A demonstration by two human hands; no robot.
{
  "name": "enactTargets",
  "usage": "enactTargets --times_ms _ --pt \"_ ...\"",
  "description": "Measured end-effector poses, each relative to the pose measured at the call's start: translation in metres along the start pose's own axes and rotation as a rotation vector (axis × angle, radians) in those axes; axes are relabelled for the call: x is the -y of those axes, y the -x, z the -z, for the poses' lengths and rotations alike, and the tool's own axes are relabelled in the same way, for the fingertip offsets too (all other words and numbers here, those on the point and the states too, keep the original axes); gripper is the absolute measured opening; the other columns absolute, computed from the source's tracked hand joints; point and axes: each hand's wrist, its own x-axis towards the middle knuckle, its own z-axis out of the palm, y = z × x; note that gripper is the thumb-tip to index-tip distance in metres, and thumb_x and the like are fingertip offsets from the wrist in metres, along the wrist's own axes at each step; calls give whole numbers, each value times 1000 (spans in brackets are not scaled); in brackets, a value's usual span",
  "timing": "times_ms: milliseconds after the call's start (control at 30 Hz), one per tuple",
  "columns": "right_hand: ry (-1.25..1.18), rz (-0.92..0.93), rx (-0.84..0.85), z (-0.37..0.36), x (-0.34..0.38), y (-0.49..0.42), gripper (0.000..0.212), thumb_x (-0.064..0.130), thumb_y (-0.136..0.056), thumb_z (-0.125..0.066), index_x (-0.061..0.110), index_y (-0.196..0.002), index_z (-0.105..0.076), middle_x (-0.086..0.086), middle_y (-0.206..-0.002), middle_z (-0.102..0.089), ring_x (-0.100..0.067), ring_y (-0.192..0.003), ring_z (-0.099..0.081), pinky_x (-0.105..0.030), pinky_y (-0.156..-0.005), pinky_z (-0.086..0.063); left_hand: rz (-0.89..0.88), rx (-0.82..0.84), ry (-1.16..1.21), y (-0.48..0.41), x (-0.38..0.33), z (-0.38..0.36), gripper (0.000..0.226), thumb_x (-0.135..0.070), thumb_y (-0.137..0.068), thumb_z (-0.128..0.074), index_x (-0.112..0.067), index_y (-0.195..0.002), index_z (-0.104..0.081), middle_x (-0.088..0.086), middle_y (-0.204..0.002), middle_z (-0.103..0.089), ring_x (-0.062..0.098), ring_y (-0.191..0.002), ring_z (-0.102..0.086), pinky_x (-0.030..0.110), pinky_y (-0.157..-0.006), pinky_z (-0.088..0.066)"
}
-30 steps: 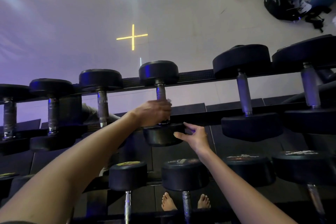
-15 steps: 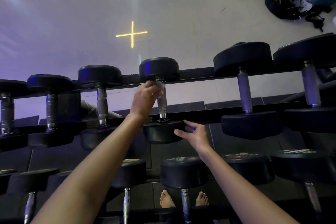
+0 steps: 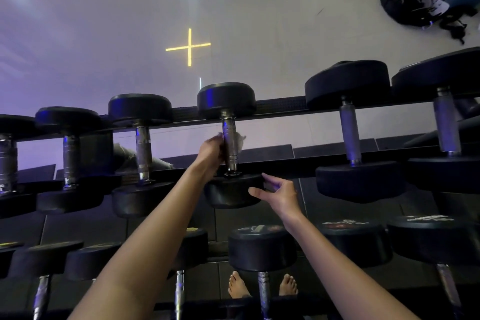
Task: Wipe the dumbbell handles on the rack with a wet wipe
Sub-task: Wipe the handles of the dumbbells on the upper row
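1. Dumbbell handle (image 3: 230, 143): knurled metal bar in the middle of the rack's (image 3: 285, 167) upper row. It runs away from the camera between the far head (image 3: 226, 99) and the near head (image 3: 232, 191).
2. Left grip (image 3: 211, 149): clenched round the left and back of the handle, with the wet wipe (image 3: 240, 139) pressed against the bar. A pale corner of the wipe sticks out on the bar's right side.
3. Right grip (image 3: 279, 195): released and holding nothing. The fingers are fairly straight, with the tips touching the right edge of the near head.
4. Handling, judged:
   - The dumbbell looks heavy and rigid and sits seated in the rack, so it is unlikely to shift under wiping.
   - The knurl gives friction but may snag the wipe.
   - The wipe is thin and soft and likely to bunch or tear.
   - Best hold is the wipe wrapped round the bar under curled fingers, slid along its length and twisted.
   - The near head is the place to steady the dumbbell.
5. Hard to see:
   - Most of the wipe is under the left fingers, so how much of the bar it covers is unclear.
   - The handle's underside is hidden.
   - Whether the wipe is damp cannot be told.
   - The lower-row dumbbells (image 3: 262, 247) have handles cut off at the bottom edge and unreadable labels.
   - Dim purple light blurs the left end of the row.
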Motion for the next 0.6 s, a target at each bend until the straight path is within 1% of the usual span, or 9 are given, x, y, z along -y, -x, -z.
enactTargets --times_ms 33,100,167,233,300,367,433,500,600 --pt "0 -1 0 0 0 0 66 13 -70 -79 10 -131 -53 -10 -134 -54 -18 -126 -46 -19 -89 -32 57 8 -46 4 5 6 33 -15 -99 -31 -5 -90 -62 7 -78 -67 15 -66 -64 22 -63 -47" --pt "-3 -2 -3 1 0 -2 66 12 -70 -79 9 -131 -53 -10 -133 -54 -17 -124 -47 -18 -89 -32 93 8 -69 3 3 12 24 -10 -93 -35 -3 -92 -58 14 -85 -60 24 -73 -57 26 -65 -46" --pt "-8 0 4 0 0 -2 66 12 -71 -78 9 -131 -52 -9 -134 -54 -15 -124 -46 -18 -89 -33 27 -3 45 -4 -8 6 26 -1 -89 -34 1 -93 -60 14 -88 -68 23 -75 -65 27 -65 -51" --pt "0 6 5 -1 -2 -3 66 14 -71 -78 11 -132 -52 -9 -134 -53 -17 -125 -46 -19 -90 -33 -62 -43 135 -8 -16 -4 28 2 -88 -35 1 -96 -62 11 -84 -72 19 -71 -69 23 -61 -53" --pt "21 10 -10 -1 -3 -3 67 16 -71 -79 11 -132 -52 -8 -134 -54 -19 -125 -47 -20 -90 -33 -109 -77 89 -4 -9 -8 23 -6 -94 -40 -3 -103 -62 8 -85 -71 15 -65 -68 20 -55 -51" --pt "42 23 -25 -1 -4 -4 68 17 -70 -80 10 -131 -52 -9 -132 -55 -19 -124 -48 -19 -91 -33 -58 -106 41 6 4 0 16 -15 -96 -50 -9 -107 -60 4 -83 -67 14 -60 -63 21 -53 -48" --pt "76 39 -35 -3 -4 -3 68 19 -71 -79 9 -132 -51 -11 -133 -54 -19 -124 -49 -19 -94 -35 10 -144 -51 14 11 11 16 -13 -89 -61 -10 -105 -60 4 -77 -63 13 -57 -55 22 -54 -45" --pt "107 47 -31 -8 -4 2 67 21 -76 -76 9 -135 -48 -12 -135 -53 -21 -126 -48 -23 -98 -36 -5 -175 -204 21 12 17 15 -4 -82 -68 -6 -95 -63 9 -75 -62 13 -51 -55 22 -50 -47" --pt "243 66 -36 -12 1 15 59 26 -83 -69 9 -135 -48 -11 -134 -54 -21 -125 -50 -27 -100 -39 -98 -228 -347 33 15 14 15 -11 -79 -74 -2 -88 -66 10 -76 -67 15 -57 -61 28 -62 -54"
